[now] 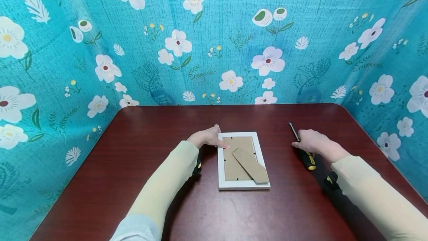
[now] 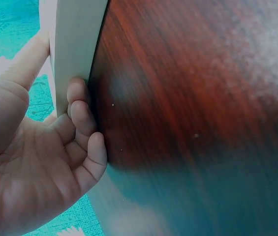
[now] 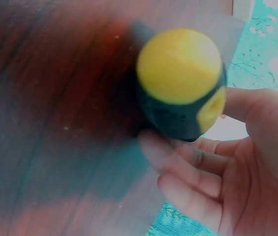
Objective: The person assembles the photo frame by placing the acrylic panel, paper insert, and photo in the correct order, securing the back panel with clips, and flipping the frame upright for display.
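A white picture frame (image 1: 221,170) lies face down on the table, its brown backing board (image 1: 230,166) and slanted stand leg (image 1: 250,164) facing up. Small dark tabs dot the edge of the backing. My left hand (image 1: 208,137) holds the frame's left side, thumb over the top; in the left wrist view, curled fingers (image 2: 83,118) press against the frame's side (image 2: 77,44). To the right, my right hand (image 1: 313,142) grips a black-and-yellow screwdriver (image 1: 308,160), its metal shaft directed away from me. Its yellow handle end (image 3: 180,64) fills the right wrist view's middle.
Both things are on a dark reddish-brown table (image 1: 150,133) with rounded far corners. A turquoise floral cloth (image 1: 207,47) hangs behind it and along both sides. A dark wrist device (image 1: 331,179) sits under the right forearm.
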Demonstrator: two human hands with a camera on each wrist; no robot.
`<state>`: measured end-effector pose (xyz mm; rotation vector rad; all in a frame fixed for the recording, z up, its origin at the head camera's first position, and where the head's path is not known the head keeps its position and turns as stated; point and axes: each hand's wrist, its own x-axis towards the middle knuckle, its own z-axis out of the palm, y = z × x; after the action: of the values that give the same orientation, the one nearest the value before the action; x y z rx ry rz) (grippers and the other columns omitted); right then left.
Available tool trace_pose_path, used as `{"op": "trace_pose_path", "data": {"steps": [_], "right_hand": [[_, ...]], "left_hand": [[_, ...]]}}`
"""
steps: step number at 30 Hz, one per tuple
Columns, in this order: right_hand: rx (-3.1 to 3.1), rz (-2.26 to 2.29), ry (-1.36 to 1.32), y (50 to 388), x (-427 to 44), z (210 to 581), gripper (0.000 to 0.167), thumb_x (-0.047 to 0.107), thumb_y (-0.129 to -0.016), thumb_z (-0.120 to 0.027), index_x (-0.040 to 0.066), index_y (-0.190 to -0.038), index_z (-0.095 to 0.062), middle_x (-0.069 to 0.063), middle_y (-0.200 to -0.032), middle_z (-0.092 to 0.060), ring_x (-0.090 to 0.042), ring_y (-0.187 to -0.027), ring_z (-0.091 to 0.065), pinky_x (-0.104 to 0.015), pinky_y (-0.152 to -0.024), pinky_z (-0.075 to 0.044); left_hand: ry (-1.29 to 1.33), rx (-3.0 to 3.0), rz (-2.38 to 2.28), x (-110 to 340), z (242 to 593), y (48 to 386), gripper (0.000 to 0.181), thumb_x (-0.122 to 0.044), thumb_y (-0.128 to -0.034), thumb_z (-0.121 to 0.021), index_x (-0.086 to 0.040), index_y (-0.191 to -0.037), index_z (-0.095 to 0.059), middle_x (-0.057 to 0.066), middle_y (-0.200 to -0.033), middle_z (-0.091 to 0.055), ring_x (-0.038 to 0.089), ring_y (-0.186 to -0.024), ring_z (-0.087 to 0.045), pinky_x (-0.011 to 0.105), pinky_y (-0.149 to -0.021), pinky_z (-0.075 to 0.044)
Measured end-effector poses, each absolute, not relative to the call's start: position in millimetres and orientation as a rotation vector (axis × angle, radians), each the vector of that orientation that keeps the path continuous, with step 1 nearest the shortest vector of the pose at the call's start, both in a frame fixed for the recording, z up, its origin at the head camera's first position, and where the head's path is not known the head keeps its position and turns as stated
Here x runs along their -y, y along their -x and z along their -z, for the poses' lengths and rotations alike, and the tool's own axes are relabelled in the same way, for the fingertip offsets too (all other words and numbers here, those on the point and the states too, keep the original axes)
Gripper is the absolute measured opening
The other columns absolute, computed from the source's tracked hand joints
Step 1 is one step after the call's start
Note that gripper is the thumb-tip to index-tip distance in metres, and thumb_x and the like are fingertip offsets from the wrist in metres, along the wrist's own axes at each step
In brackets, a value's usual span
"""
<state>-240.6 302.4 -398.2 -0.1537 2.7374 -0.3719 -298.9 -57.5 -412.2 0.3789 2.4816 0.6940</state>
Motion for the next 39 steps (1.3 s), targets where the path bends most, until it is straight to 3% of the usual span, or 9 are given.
{"op": "trace_pose_path", "data": {"steps": [14, 20, 25, 31, 39], "right_hand": [[-2.741, 0.263, 0.149, 241, -304, 387, 0.032, 0.029, -0.094, -0.063, 0.001, -0.089, -0.049, -0.009, -0.069, -0.053, -0.020, -0.056, -0.057, -0.035, -0.053, -0.046], [-2.998, 0.225, 0.228, 241, -289, 383, 0.037, 0.029, -0.092, -0.064, -0.005, -0.101, -0.052, -0.009, -0.071, -0.055, -0.023, -0.060, -0.054, -0.041, -0.053, -0.047], [-3.033, 0.314, 0.286, 241, -261, 388, 0.048, 0.031, -0.093, -0.063, -0.008, -0.119, -0.052, -0.017, -0.088, -0.065, -0.027, -0.072, -0.061, -0.050, -0.067, -0.052], [-3.012, 0.388, 0.340, 243, -229, 395, 0.050, 0.032, -0.094, -0.063, -0.004, -0.126, -0.053, -0.022, -0.107, -0.066, -0.032, -0.088, -0.065, -0.053, -0.079, -0.051], [-2.958, 0.373, 0.365, 248, -203, 401, 0.050, 0.031, -0.094, -0.063, -0.003, -0.129, -0.050, -0.014, -0.093, -0.067, -0.024, -0.074, -0.064, -0.043, -0.066, -0.051]], "left_hand": [[-0.396, -2.480, -0.690, 58, 412, 298, 0.065, -0.040, -0.0792, -0.080, -0.005, -0.115, -0.040, 0.010, -0.089, -0.054, 0.019, -0.079, -0.052, 0.031, -0.071, -0.042], [-0.402, -2.487, -0.698, 59, 411, 298, 0.064, -0.039, -0.0795, -0.080, -0.004, -0.115, -0.039, 0.010, -0.088, -0.054, 0.020, -0.077, -0.052, 0.031, -0.070, -0.042], [-0.412, -2.475, -0.714, 59, 413, 297, 0.063, -0.038, -0.0801, -0.080, -0.004, -0.115, -0.039, 0.010, -0.089, -0.054, 0.019, -0.078, -0.052, 0.030, -0.070, -0.042], [-0.407, -2.470, -0.744, 57, 413, 296, 0.063, -0.037, -0.0800, -0.080, -0.005, -0.114, -0.039, 0.011, -0.091, -0.053, 0.020, -0.080, -0.051, 0.031, -0.070, -0.042], [-0.388, -2.482, -0.743, 58, 413, 296, 0.062, -0.038, -0.0797, -0.080, -0.006, -0.114, -0.040, 0.011, -0.092, -0.053, 0.021, -0.082, -0.051, 0.032, -0.071, -0.042]]}}
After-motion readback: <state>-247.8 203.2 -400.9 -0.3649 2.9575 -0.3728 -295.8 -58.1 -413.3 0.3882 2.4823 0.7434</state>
